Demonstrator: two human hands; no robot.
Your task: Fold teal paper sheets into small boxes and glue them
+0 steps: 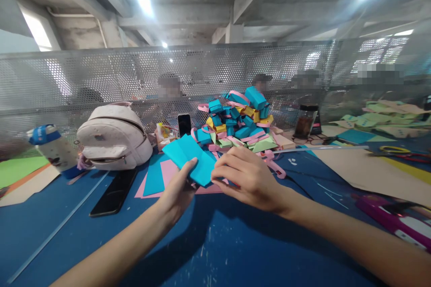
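A folded sheet of bright blue paper is held up above the table. My left hand grips it from below on the left, the thumb lying across its face. On the right edge, my right hand pinches the paper between thumb and curled fingers. Behind it rises a pile of small folded paper boxes in blue, yellow, pink and green. Flat pink sheets and a blue sheet lie beneath on the table. A pink glue gun lies just past my right hand.
On the left stand a white backpack and a bottle, with a dark phone in front. To the right are a purple device, scissors, beige sheets and a dark jar. A perforated metal partition closes the back.
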